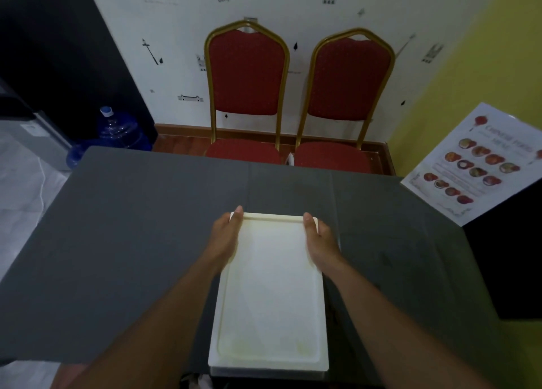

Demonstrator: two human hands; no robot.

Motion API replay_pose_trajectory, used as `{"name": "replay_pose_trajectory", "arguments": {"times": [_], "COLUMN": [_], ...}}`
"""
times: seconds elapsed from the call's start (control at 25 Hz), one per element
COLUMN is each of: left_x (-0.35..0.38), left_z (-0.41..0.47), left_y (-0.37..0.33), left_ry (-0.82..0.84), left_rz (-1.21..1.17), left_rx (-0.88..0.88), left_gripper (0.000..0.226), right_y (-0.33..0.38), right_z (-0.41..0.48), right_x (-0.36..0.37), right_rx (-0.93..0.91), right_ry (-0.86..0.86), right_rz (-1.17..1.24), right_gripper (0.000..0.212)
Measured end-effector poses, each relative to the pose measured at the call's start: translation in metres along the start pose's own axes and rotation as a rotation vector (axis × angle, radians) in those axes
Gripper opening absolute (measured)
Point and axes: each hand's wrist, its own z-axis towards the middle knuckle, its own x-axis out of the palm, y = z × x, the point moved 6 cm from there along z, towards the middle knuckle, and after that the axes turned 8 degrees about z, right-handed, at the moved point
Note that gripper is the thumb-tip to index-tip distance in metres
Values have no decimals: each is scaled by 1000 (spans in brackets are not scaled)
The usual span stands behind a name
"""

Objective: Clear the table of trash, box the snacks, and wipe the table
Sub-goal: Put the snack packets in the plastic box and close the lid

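Note:
A white rectangular lid [271, 294] covers a box on the dark grey table [132, 227]; the box's grey base shows only along the near edge [268, 372]. My left hand [225, 234] grips the lid's far left corner, thumb on top. My right hand [318, 239] grips its far right corner the same way. The box's contents are hidden under the lid.
Two red chairs with gold frames [246, 95] [349, 101] stand beyond the table's far edge. A blue water jug [117, 130] sits on the floor at the left. A printed menu sheet [475, 165] leans at the right.

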Motion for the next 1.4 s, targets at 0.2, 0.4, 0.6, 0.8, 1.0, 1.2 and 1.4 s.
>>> {"name": "replay_pose_trajectory", "arguments": {"times": [0.2, 0.4, 0.6, 0.8, 1.0, 1.2, 1.4], "left_x": [-3, -8, -17, -18, -21, -19, -39], "left_z": [-9, -67, -132, -147, -152, -152, -140], "left_y": [-6, 13, 53, 56, 56, 51, 57], "left_ry": [-51, 1, -27, -190, -161, -159, -194], "left_rz": [50, 228, 386, 510, 423, 408, 216], "left_rx": [40, 43, 6, 28, 51, 47, 7], "left_gripper": [54, 52, 61, 62, 62, 55, 28], "right_y": [8, -6, -67, -68, -65, -69, -55], "right_z": [-8, -65, -129, -141, -140, -139, -136], "right_x": [-3, -5, -2, 0, -2, 0, 10], "right_rx": [-40, -51, -130, -188, -192, -230, -180], "right_ry": [-48, -40, -78, -166, -140, -146, -137], "right_rz": [-33, -96, -157, -221, -192, -206, -153], "right_gripper": [55, 43, 50, 40, 34, 41, 51]}}
